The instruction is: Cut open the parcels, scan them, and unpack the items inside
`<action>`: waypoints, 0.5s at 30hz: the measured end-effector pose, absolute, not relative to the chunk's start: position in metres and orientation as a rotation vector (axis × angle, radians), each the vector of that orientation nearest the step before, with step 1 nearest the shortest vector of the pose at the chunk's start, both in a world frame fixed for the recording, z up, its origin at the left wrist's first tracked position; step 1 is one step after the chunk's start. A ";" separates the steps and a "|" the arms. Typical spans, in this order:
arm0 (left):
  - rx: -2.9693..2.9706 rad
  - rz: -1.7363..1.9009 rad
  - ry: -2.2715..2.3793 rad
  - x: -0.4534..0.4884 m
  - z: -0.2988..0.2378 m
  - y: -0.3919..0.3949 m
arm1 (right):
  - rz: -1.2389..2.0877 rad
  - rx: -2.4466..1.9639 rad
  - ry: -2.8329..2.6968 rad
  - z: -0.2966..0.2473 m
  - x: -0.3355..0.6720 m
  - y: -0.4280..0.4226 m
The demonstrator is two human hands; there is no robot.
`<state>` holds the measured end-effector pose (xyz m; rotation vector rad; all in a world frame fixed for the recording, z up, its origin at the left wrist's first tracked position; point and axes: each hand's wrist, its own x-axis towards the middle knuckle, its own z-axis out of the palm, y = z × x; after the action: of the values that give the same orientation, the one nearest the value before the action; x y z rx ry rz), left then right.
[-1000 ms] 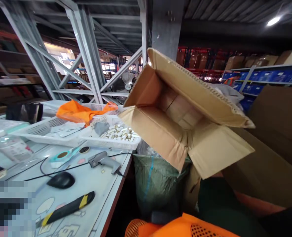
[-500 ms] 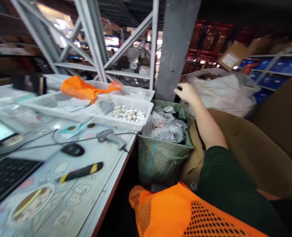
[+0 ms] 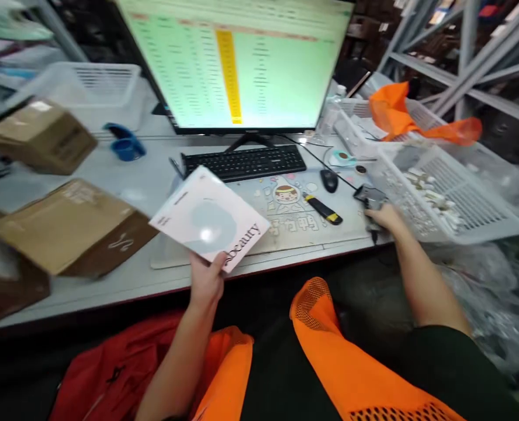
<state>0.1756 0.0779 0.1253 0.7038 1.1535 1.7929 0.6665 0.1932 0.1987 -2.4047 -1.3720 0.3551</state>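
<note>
My left hand (image 3: pixel 207 278) grips the lower edge of a flat white box (image 3: pixel 209 219) printed with a pale blue shape and the word "beauty". The box is tilted above the front of the desk, left of the mat. At the right of the desk, my right hand (image 3: pixel 384 216) is closed around the handle of a grey barcode scanner (image 3: pixel 370 197). A utility knife (image 3: pixel 323 209) with yellow ends and a black mouse (image 3: pixel 329 180) lie on the printed mat (image 3: pixel 281 234) between my hands.
A monitor (image 3: pixel 277 70) stands behind a black keyboard (image 3: pixel 246 164). Cardboard boxes (image 3: pixel 66 225) and a blue tape dispenser (image 3: pixel 127 146) are on the left. White baskets (image 3: pixel 496 231) line the right, one holding small white pieces. Plastic bags (image 3: pixel 491 292) lie below them.
The view has swung left to the monitor. My right hand, earlier raised over the waste bag, is now on the scanner. My left hand and the white box have come into view.
</note>
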 end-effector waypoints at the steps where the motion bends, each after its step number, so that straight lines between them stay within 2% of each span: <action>1: 0.772 1.831 1.171 0.176 0.123 0.078 | 0.387 -2.323 -1.350 0.197 0.664 0.193; 4: 0.900 1.936 1.224 0.181 0.122 0.083 | 0.586 -2.006 -1.251 0.197 0.647 0.170; 7: 0.747 1.954 1.109 0.191 0.125 0.095 | 0.896 -1.646 -1.175 0.204 0.614 0.130; 9: 0.508 1.825 0.904 0.198 0.130 0.103 | 1.128 -1.483 -1.176 0.210 0.585 0.103; 13: 0.271 1.324 0.514 0.209 0.142 0.114 | 1.593 -1.431 -1.311 0.219 0.535 0.068; 15: 0.267 1.270 0.453 0.214 0.146 0.116 | 1.724 -1.439 -1.310 0.221 0.522 0.058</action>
<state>0.2137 0.1161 0.1464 0.2671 0.4534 1.2695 0.5221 0.0583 0.2208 -1.4389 -1.3099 1.7243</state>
